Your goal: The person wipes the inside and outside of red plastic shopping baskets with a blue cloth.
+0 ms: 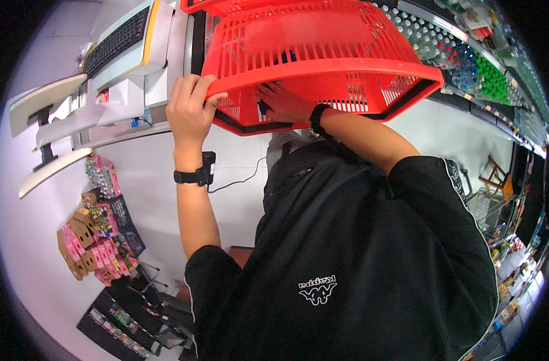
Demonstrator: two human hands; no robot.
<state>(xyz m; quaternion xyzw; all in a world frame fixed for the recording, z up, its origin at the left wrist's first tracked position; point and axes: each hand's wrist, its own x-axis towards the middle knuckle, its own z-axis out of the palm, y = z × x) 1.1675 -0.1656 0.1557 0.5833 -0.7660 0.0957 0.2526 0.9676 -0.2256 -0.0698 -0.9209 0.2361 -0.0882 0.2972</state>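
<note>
A red plastic shopping basket (337,67) is tipped on its side before me, its opening towards my body. My left hand (192,101) grips the basket's rim at its left corner, with the thumb over the edge. My right hand (283,103) reaches inside the basket, fingers spread, near a small dark thing I cannot make out. Something blue shows through the slots of the basket wall. Another red basket part (220,5) shows behind it at the top edge.
On the left, a counter (121,135) holds a black keyboard (118,43) and a machine with flat panels. Shelves of bottles (491,76) stand at the right. Stacked cartons (80,239) are at the lower left, a wire cart (486,210) at the far right, and a cable (238,182) crosses the floor.
</note>
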